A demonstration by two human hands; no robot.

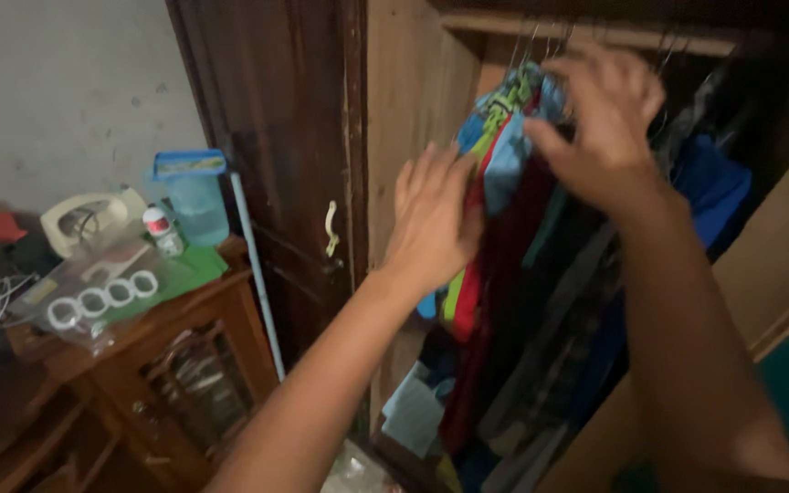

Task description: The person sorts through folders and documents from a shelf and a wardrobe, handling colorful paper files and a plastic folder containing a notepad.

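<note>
Both forearms reach up-frame: my left hand (pixel 433 222) lies flat and open against hanging red and green clothes (pixel 469 283), while my right hand (pixel 606 123) pinches a soft blue-and-green patterned garment (pixel 510 128), centre top. Light, limp cloth, probably best gripped near its wire hanger (pixel 528 44).

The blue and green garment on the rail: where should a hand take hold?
At its top, by the hanger neck, coming from the open front. The blue and green garment hangs packed against red clothes; the right hand is already there, the left hand against its side.
</note>
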